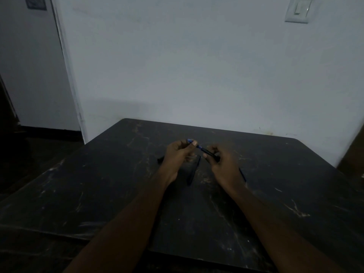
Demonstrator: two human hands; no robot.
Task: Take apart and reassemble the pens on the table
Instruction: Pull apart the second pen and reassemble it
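Both hands hold one dark pen [204,150] with a blue end above the middle of the black table [118,184]. My left hand [178,154] pinches the blue end, thumb on top. My right hand [220,160] grips the dark barrel at the other end. The pen slants down to the right between them. A second dark pen [194,170] lies on the table just below the hands, pointing toward me. Another dark pen [242,175] shows partly behind my right wrist. A small dark piece [160,159] lies left of my left hand.
The scratched black table stands against a pale wall [197,66]. A light switch [298,9] sits high on the wall at right. A doorway and dark floor [29,144] are at left. The scene is dim.
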